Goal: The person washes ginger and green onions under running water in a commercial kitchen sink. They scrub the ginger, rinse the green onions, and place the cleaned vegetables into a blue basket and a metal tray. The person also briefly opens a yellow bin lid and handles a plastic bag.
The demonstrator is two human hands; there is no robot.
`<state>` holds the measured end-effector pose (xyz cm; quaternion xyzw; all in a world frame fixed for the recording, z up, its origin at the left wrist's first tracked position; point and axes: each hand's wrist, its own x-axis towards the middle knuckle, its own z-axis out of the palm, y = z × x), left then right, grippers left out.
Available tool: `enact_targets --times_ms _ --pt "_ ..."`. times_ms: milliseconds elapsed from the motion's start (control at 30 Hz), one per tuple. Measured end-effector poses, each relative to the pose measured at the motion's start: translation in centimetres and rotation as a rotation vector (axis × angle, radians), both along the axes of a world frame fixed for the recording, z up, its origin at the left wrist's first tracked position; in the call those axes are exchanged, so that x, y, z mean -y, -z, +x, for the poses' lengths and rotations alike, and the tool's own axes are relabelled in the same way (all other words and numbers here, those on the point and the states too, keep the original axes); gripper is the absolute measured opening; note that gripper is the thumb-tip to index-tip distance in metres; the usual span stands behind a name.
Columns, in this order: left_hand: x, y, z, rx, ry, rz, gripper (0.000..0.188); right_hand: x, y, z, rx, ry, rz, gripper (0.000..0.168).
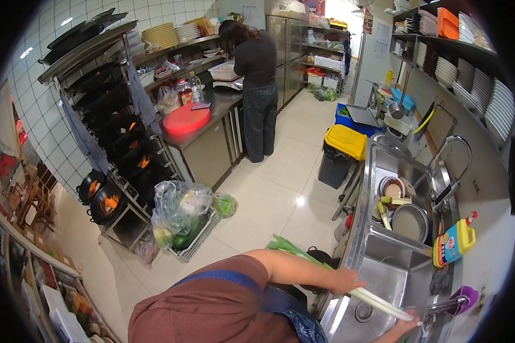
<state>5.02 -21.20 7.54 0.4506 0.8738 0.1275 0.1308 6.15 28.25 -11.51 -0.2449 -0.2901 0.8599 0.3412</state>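
Observation:
Long leeks or large scallions (371, 299) stretch across the front rim of a stainless steel sink basin (388, 274), their green leaves hanging out over the floor side. My left hand (346, 281) is wrapped around the stalks above the basin's edge. Farther along, my right hand (405, 328) grips the white root ends, close to a metal faucet (440, 308). A purple cloth (463, 300) hangs over that faucet's handle end. Whether water is running cannot be made out clearly. Below the stalks lies the basin's drain (364, 312).
The neighbouring basin holds metal pots (410, 223) and vegetable pieces. A yellow detergent bottle (455, 242) and steel wool (439, 281) sit on the ledge. A yellow-lidded bin (345, 141), a vegetable crate (197, 240) and a dark wok (319, 257) are on the floor. Another person (259, 85) stands at the far counter.

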Motion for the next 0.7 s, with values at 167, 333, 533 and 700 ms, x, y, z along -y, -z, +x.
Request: enact_targets --times_ms 167,333,533,700 --pt "-1.0 2.5 0.0 -0.108 -0.081 0.086 0.044 -6.0 2.0 1.2 0.098 -0.151 -0.290 0.036" --pt "-2.5 0.7 0.5 -0.461 0.028 0.198 0.029 -7.2 4.8 2.2 -0.078 -0.178 -0.078 0.043" --pt "-2.9 1.0 -0.7 -0.679 -0.070 0.153 0.017 16.5 1.1 -3.7 0.025 -0.169 -0.148 0.021" --pt "-1.9 -4.1 -2.6 -0.785 0.126 0.026 0.014 5.3 8.1 -1.8 -0.177 -0.195 0.016 0.017"
